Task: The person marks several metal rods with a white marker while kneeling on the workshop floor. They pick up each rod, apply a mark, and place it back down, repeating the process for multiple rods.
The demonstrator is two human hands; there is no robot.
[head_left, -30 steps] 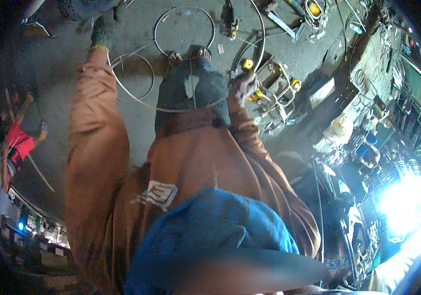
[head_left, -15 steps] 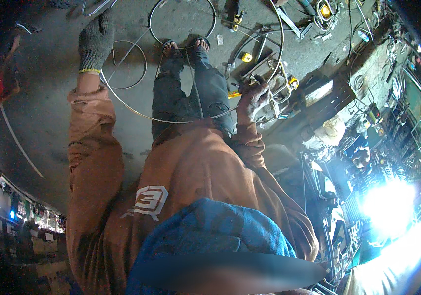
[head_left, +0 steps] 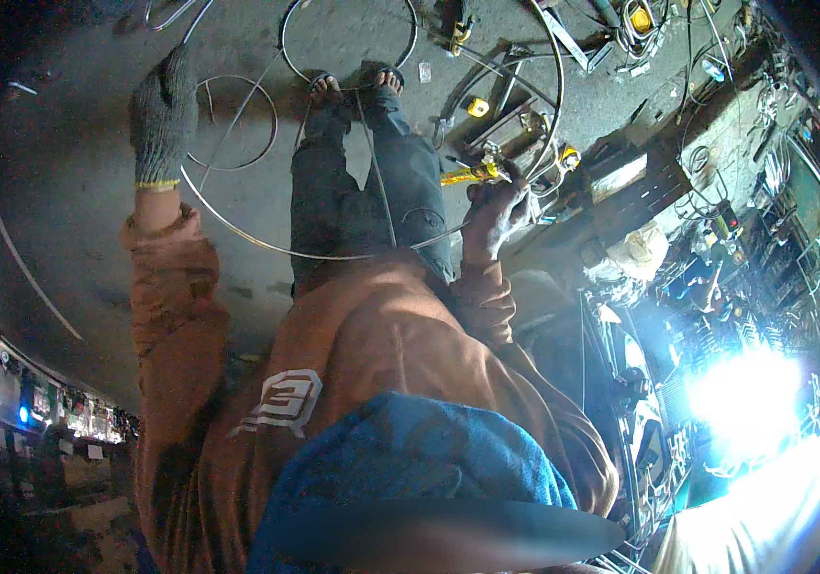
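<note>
A large hoop of thin metal rod [head_left: 276, 250] spans the space before my waist and legs, bowing toward my body. On its left side my left hand [head_left: 163, 120], in a grey knit glove with a yellow cuff edge, is closed around the rod. My bare right hand [head_left: 498, 212] grips the hoop's right side, fingers curled and partly in shadow. Just beyond the right fingers shows a yellow strip with dark marks [head_left: 470, 175]; whether the hand touches it I cannot tell.
Thinner metal rings, one a small ring [head_left: 274, 129], appear around my feet. A yellow block-like object [head_left: 477, 107], metal frame pieces [head_left: 509, 91] and coiled cable [head_left: 642, 38] lie on the floor at the far right. A very bright light [head_left: 745, 397] glares on the right.
My left hand has shifted a little left and nearer, and the hoop's near curve has dropped toward my body. The yellow strip shows more. The red-clad person at the left edge is gone from view.
</note>
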